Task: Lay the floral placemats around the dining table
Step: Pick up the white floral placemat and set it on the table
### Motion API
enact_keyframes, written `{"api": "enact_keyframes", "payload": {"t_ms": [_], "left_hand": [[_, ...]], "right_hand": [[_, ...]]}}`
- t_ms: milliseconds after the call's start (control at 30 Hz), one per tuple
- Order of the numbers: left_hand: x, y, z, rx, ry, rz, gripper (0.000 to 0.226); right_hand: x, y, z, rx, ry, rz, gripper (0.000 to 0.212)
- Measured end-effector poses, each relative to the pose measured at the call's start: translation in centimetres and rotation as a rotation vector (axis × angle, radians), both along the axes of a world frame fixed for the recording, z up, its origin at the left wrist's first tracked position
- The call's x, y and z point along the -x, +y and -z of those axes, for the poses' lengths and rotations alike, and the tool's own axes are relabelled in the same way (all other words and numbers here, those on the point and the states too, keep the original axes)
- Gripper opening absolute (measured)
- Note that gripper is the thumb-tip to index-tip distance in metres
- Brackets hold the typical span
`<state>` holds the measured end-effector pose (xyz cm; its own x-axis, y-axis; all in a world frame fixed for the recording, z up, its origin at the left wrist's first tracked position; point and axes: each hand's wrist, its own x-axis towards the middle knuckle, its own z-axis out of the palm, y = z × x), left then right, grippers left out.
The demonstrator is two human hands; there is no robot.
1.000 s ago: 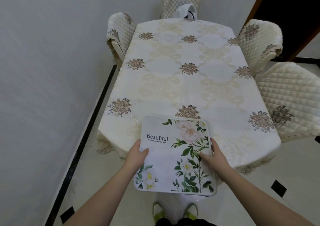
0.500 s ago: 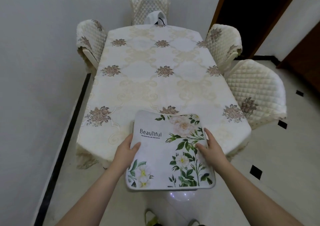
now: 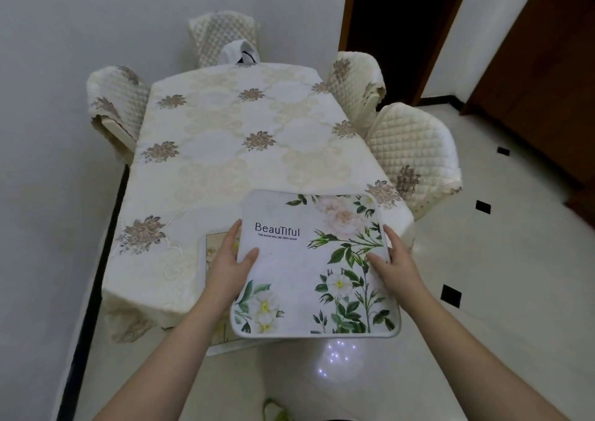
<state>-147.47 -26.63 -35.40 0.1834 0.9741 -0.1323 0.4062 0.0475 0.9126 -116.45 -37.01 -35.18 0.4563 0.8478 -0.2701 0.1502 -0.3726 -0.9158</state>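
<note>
Your left hand (image 3: pixel 227 267) and right hand (image 3: pixel 394 261) grip opposite edges of the placemat (image 3: pixel 309 279) above the table (image 3: pixel 231 150).

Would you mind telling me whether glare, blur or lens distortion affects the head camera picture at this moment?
Head view: wide-angle bending curves the wall and the table edges; a cluster of bright glints sits on the glossy floor below the held placemat; its printed lettering is sharp, while the forearms near the bottom corners look soft; lighting is even, with faint shadows.
</note>
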Motion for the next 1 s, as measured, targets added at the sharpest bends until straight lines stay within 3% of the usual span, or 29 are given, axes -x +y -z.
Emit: {"api": "enact_keyframes", "payload": {"t_ms": [600,1000], "left_hand": [[-15.7,-11.4,-4.8,-0.013,0.046,0.245,0.066],[-24.0,-9.1,-4.8,0.029,-0.008,0.343,0.065]], "right_hand": [[-11.5,-19.5,-2.2,-0.11,0.014,0.271,0.07],[-18.4,-20.0,-1.9,-0.11,0.033,0.352,0.071]]}}
